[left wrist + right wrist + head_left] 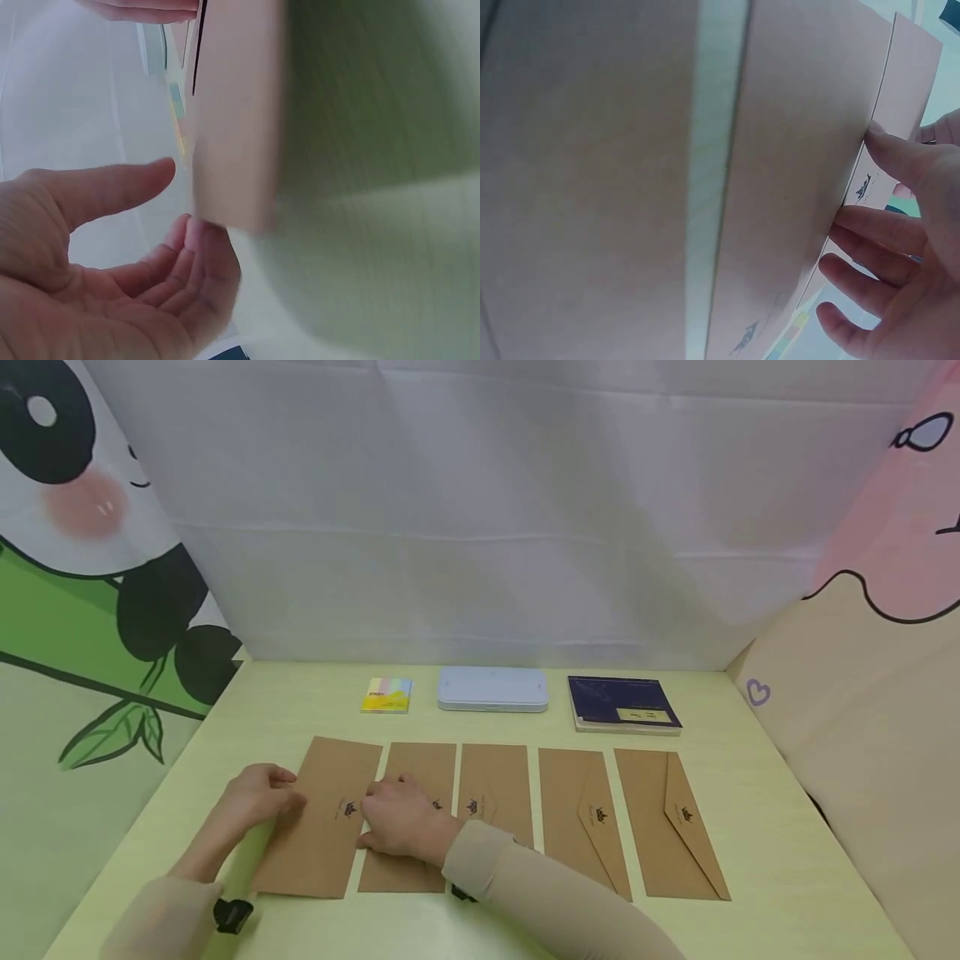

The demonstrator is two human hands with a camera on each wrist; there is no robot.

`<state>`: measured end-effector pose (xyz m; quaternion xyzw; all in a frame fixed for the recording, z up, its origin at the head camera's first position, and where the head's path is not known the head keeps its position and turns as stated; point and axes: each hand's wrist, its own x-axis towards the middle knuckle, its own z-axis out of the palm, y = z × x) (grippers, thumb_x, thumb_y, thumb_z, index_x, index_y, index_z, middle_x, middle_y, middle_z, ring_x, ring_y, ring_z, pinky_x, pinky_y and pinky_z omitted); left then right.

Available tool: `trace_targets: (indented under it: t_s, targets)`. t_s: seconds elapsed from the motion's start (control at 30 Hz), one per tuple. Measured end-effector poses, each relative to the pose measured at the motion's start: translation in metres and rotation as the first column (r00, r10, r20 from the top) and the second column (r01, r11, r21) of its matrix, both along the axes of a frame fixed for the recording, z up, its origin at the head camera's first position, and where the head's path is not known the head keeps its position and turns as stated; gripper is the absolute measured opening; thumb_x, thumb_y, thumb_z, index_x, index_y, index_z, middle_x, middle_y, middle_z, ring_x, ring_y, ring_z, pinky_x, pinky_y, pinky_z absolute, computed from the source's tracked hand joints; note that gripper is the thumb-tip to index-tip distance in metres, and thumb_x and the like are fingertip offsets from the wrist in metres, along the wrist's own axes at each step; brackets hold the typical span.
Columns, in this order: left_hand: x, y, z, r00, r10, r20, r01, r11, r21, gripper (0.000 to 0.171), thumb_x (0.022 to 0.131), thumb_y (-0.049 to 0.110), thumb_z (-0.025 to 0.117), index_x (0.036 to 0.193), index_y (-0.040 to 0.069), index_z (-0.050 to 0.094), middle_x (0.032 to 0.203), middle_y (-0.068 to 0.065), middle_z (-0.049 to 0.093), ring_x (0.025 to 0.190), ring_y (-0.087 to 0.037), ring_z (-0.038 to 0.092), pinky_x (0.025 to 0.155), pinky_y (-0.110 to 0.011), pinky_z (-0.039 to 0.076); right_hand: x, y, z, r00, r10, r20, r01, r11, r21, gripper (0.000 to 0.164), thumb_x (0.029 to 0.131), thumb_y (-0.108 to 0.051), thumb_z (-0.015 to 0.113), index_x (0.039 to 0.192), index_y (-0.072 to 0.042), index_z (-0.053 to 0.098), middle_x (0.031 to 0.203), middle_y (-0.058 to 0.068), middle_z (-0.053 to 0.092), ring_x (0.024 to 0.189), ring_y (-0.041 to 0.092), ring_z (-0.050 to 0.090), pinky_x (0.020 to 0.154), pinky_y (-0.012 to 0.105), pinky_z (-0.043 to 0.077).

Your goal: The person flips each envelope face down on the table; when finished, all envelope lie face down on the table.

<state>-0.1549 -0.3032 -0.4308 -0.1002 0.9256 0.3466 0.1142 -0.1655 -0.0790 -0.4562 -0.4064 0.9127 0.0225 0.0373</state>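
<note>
Several brown paper envelopes lie in a row on the table, printed with small dark crown logos. My left hand (258,797) is at the outer edge of the leftmost envelope (322,818). In the left wrist view its bent fingers (214,262) meet that edge, with the thumb slightly apart from the paper. This side of the envelope stands raised over its shadow. My right hand (405,814) is over the second envelope (405,872), at the gap beside the leftmost one. Its fingers (877,229) and thumb are spread along the envelope edges, tips partly hidden.
Behind the row lie a colourful sticky-note pad (387,695), a pale flat case (492,688) and a dark blue notebook (624,702). To the right are the fourth envelope (573,810) and the rightmost envelope (660,827). My right forearm crosses the third envelope (498,777).
</note>
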Motion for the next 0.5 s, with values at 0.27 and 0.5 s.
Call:
trace_targets:
  t_s: [0.27, 0.5]
  targets:
    - [0.0092, -0.0044, -0.0002, 0.997, 0.002, -0.083, 0.012, 0.986, 0.166, 0.036, 0.083, -0.001, 0.060, 0.115, -0.015, 0.053, 0.098, -0.023, 0.061, 0.082, -0.025, 0.061, 0.064, -0.033, 0.052, -0.0006, 0.0016, -0.0023, 1.000, -0.005, 0.014, 0.006, 1.000, -0.027, 0.035, 0.082, -0.059, 0.065, 0.077, -0.025, 0.062, 0.096, -0.012, 0.058, 0.083, 0.006, 0.053, 0.081, 0.032, 0.039]
    - [0.0103, -0.0045, 0.0021, 0.997, 0.051, -0.059, -0.031, 0.954, 0.299, 0.044, 0.093, 0.014, 0.057, 0.125, -0.015, 0.048, 0.108, -0.025, 0.061, 0.084, -0.023, 0.063, 0.068, -0.037, 0.054, -0.0011, 0.0018, -0.0010, 0.999, -0.005, 0.036, 0.006, 0.999, -0.046, 0.036, 0.085, -0.060, 0.059, 0.075, -0.027, 0.064, 0.096, -0.013, 0.059, 0.087, 0.005, 0.053, 0.080, 0.032, 0.038]
